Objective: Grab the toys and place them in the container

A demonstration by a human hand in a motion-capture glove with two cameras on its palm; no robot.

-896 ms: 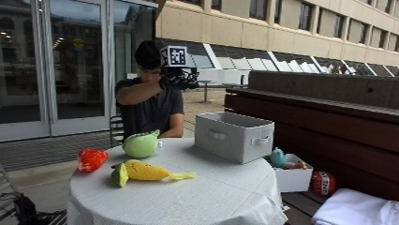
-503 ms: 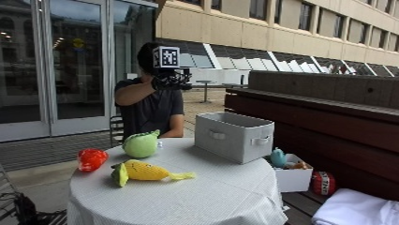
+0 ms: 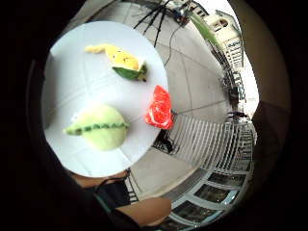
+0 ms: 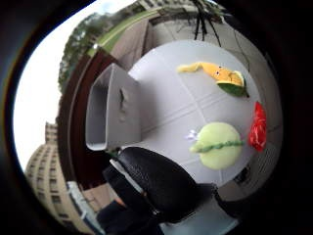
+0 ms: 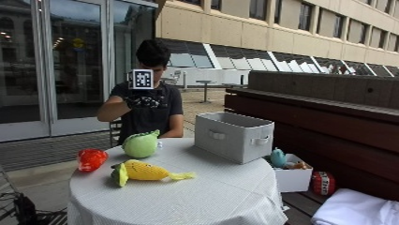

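Observation:
In the outside view my gloved right hand is raised at chest height behind the round white table, holding nothing, its palm turned to the table. Three soft toys lie there: a round green one, a yellow one with a green end and a red one at the edge. The grey fabric container stands to their right, open on top. The palm views look down on the green toy, yellow toy, red toy and container.
A small white box with a teal toy sits on the wooden bench at the right. A red ball and a white cloth lie near it. Glass doors stand behind the person.
My hand has come down from beside the head to chest height and shifted toward the left of the picture. The toys and the container have not moved.

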